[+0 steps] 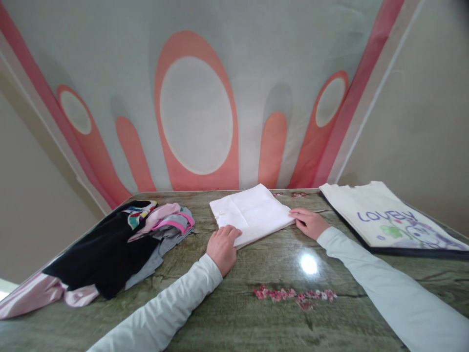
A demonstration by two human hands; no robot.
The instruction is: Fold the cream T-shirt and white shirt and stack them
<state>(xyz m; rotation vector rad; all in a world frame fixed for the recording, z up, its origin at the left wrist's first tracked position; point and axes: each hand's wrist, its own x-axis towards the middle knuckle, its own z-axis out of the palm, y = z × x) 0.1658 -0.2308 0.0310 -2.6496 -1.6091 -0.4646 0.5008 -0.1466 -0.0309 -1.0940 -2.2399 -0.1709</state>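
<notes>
Folded white cloth (252, 213) lies mid-table (256, 318); our left hand (222, 248) curls on its near corner, right hand (309, 222) flat at its edge. Soft, light; we grip edges.

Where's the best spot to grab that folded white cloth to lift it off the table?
Probably the near edge of the folded white cloth, coming from the person's side. It lies flat with layered edges, so pinching both near corners together would likely keep the folds stacked. The left hand and right hand already rest at those corners.
</notes>
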